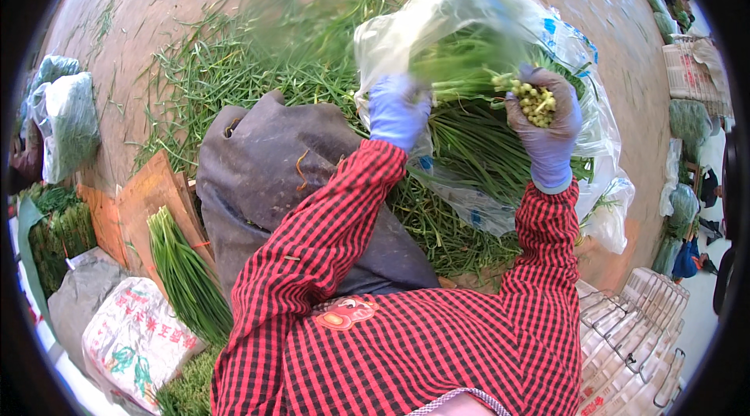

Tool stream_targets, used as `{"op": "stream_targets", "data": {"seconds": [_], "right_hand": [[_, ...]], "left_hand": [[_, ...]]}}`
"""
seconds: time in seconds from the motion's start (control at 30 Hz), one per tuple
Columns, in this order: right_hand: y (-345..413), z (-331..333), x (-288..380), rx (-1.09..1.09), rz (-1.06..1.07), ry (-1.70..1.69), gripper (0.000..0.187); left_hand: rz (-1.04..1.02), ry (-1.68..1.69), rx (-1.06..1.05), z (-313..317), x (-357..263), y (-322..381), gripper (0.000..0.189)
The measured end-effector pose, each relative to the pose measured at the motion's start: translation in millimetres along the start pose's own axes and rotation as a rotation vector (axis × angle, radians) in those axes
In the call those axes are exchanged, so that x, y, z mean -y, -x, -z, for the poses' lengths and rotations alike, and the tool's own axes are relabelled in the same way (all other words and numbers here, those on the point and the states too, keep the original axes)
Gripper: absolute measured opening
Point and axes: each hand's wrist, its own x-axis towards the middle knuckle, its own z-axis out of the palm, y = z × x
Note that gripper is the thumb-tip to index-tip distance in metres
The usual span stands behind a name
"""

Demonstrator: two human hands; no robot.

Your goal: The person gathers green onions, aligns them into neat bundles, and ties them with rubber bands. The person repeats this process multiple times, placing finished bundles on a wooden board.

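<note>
My right hand point(551, 123), in a blue-purple glove with soiled fingers, grips a bunch of chive-like stalks point(536, 104), its pale yellow-green ends turned towards me. Across from it, my left hand point(398, 108), gloved too, is curled beside blurred green stalks point(463, 64); motion blur hides whether it grips any. Between and below the hands, more long stalks point(480, 149) lie in a large clear plastic bag point(387, 41) with blue print. The bag's mouth is spread wide, and its far part is blurred.
Loose green trimmings point(234, 58) cover the floor ahead. A dark apron point(281, 152) drapes my lap. At left are a stalk bundle point(187, 275) against a board point(146, 199) and a printed white sack point(129, 340). Plastic crates point(627, 334) stand at right.
</note>
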Motion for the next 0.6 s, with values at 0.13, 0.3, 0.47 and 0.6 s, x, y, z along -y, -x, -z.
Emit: {"op": "stream_targets", "data": {"seconds": [0.13, 0.3, 0.47, 0.6], "right_hand": [[2, -9, 4, 0.100, 0.069, 0.045, 0.039], [8, -20, 9, 0.124, 0.175, 0.139, 0.039], [21, -31, 14, 0.218, 0.205, 0.257, 0.057], [29, -42, 17, 0.276, 0.181, 0.300, 0.068]], "left_hand": [[-0.292, -0.198, -0.154, 17, -30, 10, 0.046], [-0.384, -0.166, -0.090, 20, -42, 9, 0.061], [-0.295, 0.293, 0.101, 7, -29, 9, 0.061], [-0.316, 0.451, 0.030, 3, -22, 9, 0.055]]}}
